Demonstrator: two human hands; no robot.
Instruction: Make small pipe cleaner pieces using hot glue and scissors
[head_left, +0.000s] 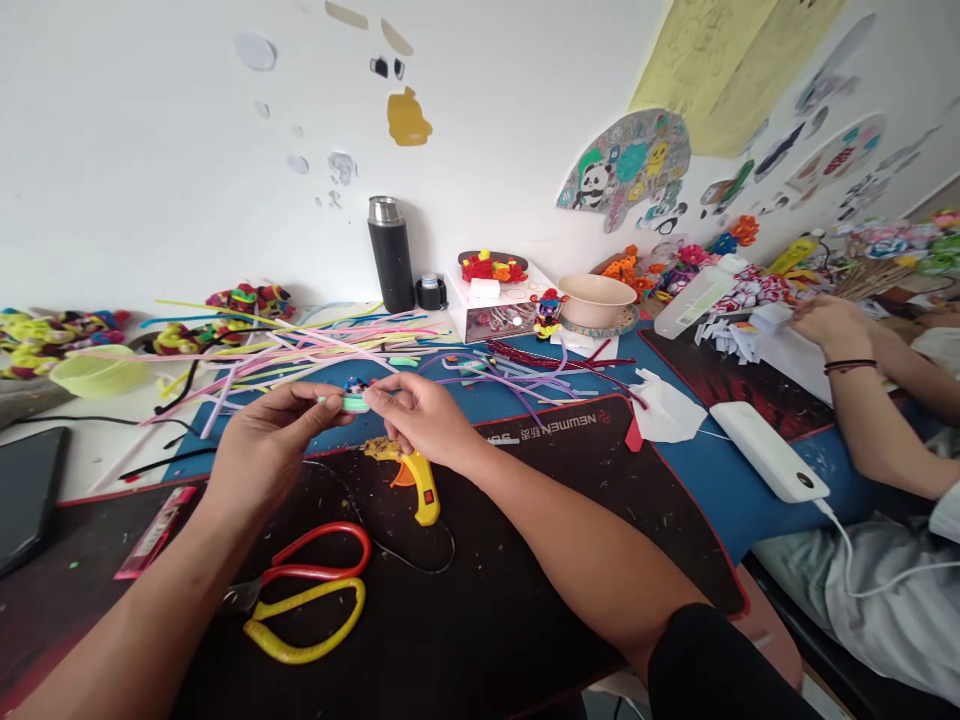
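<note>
Above the dark mat, my left hand (274, 430) and my right hand (420, 415) meet fingertip to fingertip. Both pinch a small pipe-cleaner piece (354, 403), mint green with a dark blue and red part on top; fingers cover some of it. Just below lies a yellow hot glue gun (425, 490), its nozzle end brown and stained. Scissors (311, 600) with one red and one yellow handle rest nearer to me, their blades partly behind my left forearm. A finished-looking pipe-cleaner figure (549, 315) in red, blue and yellow stands farther back.
Loose pipe cleaners (330, 345) spread across the back. A black thermos (391, 255), a small box (495, 318) and a beige bowl (596, 300) stand by the wall. A white power bank (769, 452) lies right, near another person's hands (829, 325). At left is a phone (28, 498).
</note>
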